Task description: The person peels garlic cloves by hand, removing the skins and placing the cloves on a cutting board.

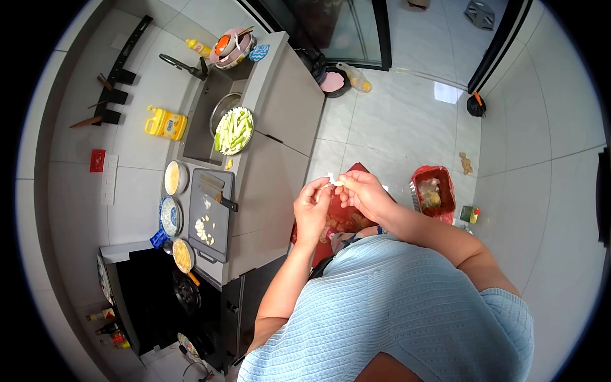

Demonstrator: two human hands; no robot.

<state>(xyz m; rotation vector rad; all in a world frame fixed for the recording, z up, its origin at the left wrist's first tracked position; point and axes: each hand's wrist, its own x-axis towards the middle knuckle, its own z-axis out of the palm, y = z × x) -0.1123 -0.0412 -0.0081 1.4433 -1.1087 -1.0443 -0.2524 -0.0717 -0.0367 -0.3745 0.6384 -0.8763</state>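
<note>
My left hand (311,202) and my right hand (364,190) meet in front of my body, fingertips pinched. Between them is a small white piece that looks like a garlic clove (336,182), with a thin pale flake, probably skin, at its upper end. Both hands are closed on it, and the fingers partly hide it. On the counter to the left, a dark cutting board (219,245) carries a cleaver (216,192) lying flat. Several pale garlic pieces (202,230) lie below the blade.
A plate of cut green vegetables (234,131) stands at the sink (208,102). Bowls line the wall side of the board, one with pale yellow shreds (183,256). A red-lined bin (435,196) stands on the floor to the right. Beneath my hands lies a red mat (356,172).
</note>
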